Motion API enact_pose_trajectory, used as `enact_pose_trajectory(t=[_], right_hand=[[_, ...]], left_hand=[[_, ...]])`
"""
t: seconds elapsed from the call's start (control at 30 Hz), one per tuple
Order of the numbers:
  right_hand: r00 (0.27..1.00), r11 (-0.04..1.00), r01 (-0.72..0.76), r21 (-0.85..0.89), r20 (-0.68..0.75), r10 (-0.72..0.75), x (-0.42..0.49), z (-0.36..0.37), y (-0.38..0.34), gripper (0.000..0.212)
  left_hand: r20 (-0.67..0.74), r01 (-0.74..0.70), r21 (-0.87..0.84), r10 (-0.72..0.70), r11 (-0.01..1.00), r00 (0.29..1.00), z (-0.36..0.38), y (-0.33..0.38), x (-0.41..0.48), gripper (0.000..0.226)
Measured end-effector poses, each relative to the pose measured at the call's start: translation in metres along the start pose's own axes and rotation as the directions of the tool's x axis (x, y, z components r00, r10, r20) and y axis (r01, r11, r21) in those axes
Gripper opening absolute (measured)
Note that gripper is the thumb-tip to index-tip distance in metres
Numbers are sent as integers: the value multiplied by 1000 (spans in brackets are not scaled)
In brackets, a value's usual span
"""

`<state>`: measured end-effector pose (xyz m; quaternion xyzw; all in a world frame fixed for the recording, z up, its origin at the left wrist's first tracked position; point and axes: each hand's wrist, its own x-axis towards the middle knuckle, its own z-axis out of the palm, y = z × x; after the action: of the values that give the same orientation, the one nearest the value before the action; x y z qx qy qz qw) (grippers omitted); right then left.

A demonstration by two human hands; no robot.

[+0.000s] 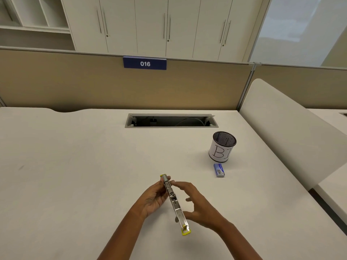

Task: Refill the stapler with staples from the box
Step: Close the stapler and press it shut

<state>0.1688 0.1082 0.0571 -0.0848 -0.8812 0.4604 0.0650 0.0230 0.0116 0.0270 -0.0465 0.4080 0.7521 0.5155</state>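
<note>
A metal stapler [174,202] with yellow ends is swung fully open into a long strip above the white desk [75,166]. My left hand [155,197] grips its far half from the left, fingers wrapped around the body. My right hand [197,202] hovers on the right side with fingers spread; its thumb lies close to the near metal arm, and contact is unclear. A small blue staple box [219,170] lies shut on the desk to the far right of the hands, untouched.
A black mesh pen cup [222,146] with a white paper label stands just behind the staple box. An open cable tray [171,120] is cut into the desk at the back. A tan partition with a blue "016" sign [144,63] closes the rear.
</note>
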Motion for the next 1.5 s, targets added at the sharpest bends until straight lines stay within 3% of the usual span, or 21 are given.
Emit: enact_pose_trajectory(t=[0.2, 0.33, 0.4, 0.57, 0.9, 1.1, 1.3, 1.5], right_hand=[[989, 992, 16, 124, -147, 3, 11, 6, -5, 64], [956, 967, -82, 241, -256, 145, 23, 8, -7, 43], [944, 963, -166, 211, -248, 217, 27, 9, -7, 42], [940, 958, -265, 108, -193, 282, 29, 14, -2, 40], [915, 932, -308, 192, -207, 345, 32, 10, 3, 29], [894, 935, -309, 175, -282, 348, 32, 10, -3, 24], [893, 945, -328, 7, -324, 312, 35, 14, -6, 10], [884, 934, -358, -25, -332, 330, 36, 16, -6, 11]], left_hand=[[-17, -23, 112, 25, 993, 1000, 1, -4, 2, 24], [-18, 3, 225, 2, 974, 1000, 4, -13, 3, 22], [10, -4, 247, 1, 969, 1000, 7, -16, 3, 28], [171, 32, 189, -64, 982, 983, 10, -12, 0, 66], [243, -125, 466, 9, 876, 970, 8, -19, 3, 81], [179, -144, 447, 69, 883, 981, 9, -22, 9, 35], [145, -124, 405, 71, 906, 987, 10, -26, 12, 36], [126, -106, 361, 64, 926, 990, 9, -26, 17, 39]])
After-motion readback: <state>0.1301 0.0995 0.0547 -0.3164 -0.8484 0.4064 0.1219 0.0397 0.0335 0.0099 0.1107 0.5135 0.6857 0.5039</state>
